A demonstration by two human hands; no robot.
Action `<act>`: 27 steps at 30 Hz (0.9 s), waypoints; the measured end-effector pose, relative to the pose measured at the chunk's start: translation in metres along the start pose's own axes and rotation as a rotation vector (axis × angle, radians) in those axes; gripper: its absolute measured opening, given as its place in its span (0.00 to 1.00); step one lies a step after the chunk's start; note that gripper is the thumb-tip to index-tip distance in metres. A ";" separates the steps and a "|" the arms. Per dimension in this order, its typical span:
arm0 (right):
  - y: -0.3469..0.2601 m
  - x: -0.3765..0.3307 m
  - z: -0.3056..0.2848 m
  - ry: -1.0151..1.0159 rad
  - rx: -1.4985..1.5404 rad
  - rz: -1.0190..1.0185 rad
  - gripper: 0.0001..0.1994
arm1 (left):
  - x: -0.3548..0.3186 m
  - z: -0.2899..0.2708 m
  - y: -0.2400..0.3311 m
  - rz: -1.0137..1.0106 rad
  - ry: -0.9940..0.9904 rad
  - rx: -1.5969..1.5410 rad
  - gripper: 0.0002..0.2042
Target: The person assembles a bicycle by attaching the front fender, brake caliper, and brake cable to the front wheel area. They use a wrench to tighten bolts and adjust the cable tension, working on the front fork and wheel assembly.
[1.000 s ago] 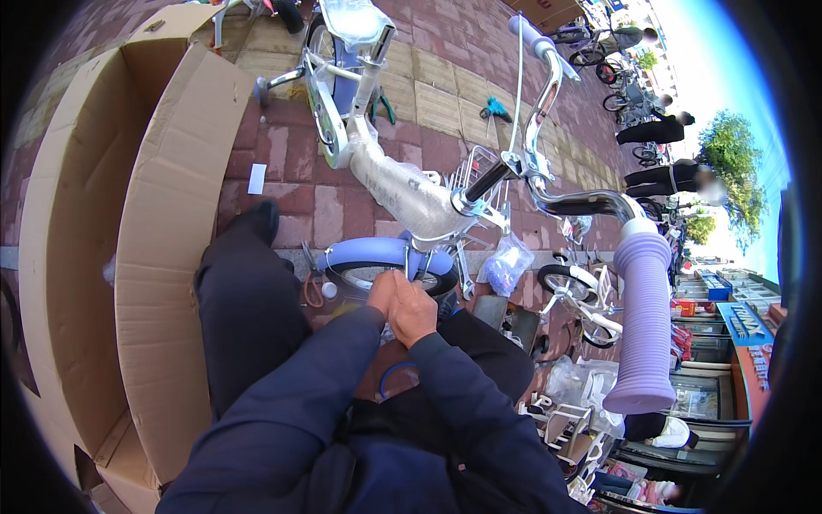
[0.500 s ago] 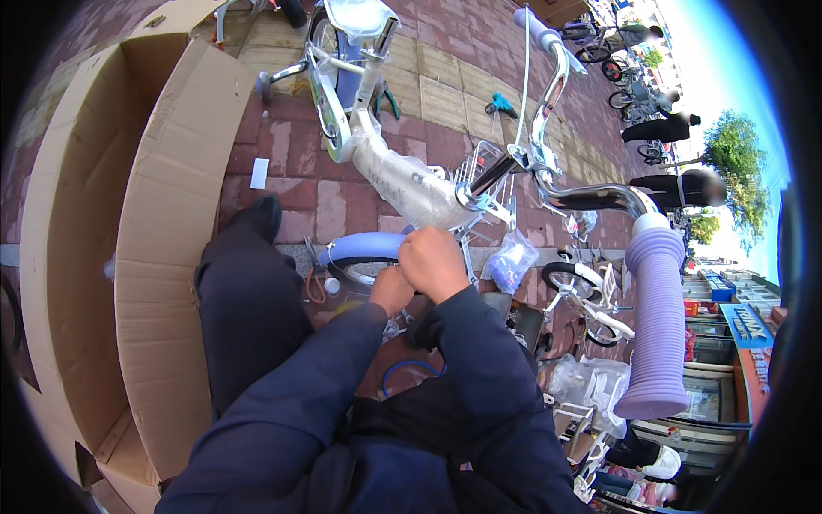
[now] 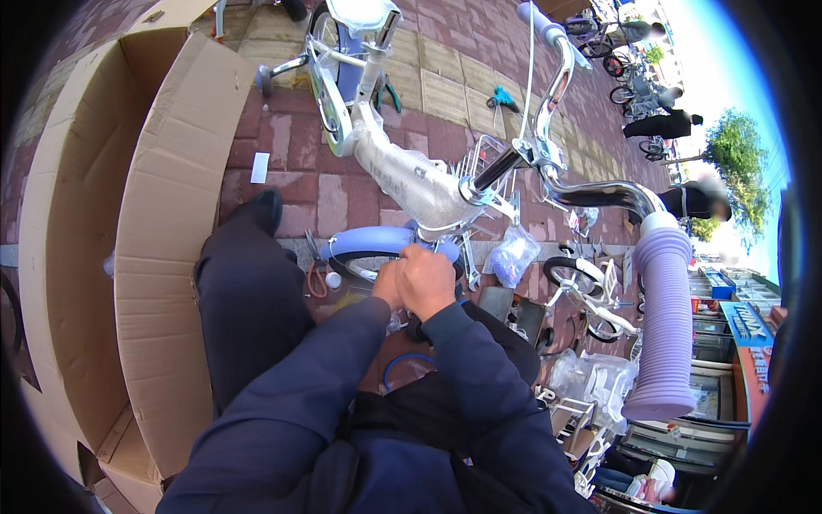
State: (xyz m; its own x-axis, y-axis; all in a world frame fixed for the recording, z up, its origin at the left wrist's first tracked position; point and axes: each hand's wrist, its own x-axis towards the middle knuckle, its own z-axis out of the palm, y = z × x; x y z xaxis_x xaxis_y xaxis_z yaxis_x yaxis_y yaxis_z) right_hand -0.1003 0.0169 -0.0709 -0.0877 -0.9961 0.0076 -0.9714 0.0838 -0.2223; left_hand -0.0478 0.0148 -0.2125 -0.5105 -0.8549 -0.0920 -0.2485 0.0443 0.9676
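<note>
**Both hands bunched at the lilac fender of a small bicycle**

From my remote seat, I saw my right hand [image 3: 428, 281] curled into a fist over something at the near end of the curved lilac plastic fender [image 3: 370, 242], and my left hand [image 3: 390, 285] pressed against it at its nine o'clock. What the fingers closed on was hidden beneath them; I could not tell whether the left hand was clenched.

The fender sat just at twelve o'clock of the hands, arching over a black rubber tyre [image 3: 364, 267]. I judged the fender light, thin and springy, glossy enough to slip, so it was best held by its edges near the mount.

Beyond it, the white metal bicycle frame wrapped in translucent foam sheet [image 3: 402, 176] rose toward twelve o'clock, stiff and heavier, the wrap soft and slick. At two o'clock the chromed steel handlebar [image 3: 599, 195] curved to a ribbed lilac rubber grip [image 3: 664, 325], which looked the surest handhold. A clear plastic bag of small parts [image 3: 512, 257] lay on the red brick paving [image 3: 282, 137]. At nine o'clock stood a large open brown cardboard box [image 3: 163, 231], matte and creased.
</note>
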 end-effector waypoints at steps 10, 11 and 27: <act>0.000 -0.015 -0.008 0.077 0.102 -0.012 0.11 | 0.004 0.004 -0.011 -0.033 -0.084 0.015 0.15; -0.002 0.001 -0.018 -0.050 0.040 0.047 0.10 | 0.006 0.005 -0.009 -0.034 -0.058 0.023 0.14; -0.010 -0.033 0.021 0.080 0.006 0.021 0.14 | 0.007 -0.001 -0.012 -0.312 -0.114 -0.303 0.16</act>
State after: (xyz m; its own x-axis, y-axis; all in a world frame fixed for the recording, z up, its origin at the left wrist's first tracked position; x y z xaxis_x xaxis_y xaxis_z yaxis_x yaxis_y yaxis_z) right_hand -0.0835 0.0489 -0.0891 -0.1255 -0.9888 0.0805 -0.9679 0.1042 -0.2287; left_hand -0.0475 0.0072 -0.2240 -0.5413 -0.7398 -0.3996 -0.1619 -0.3747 0.9129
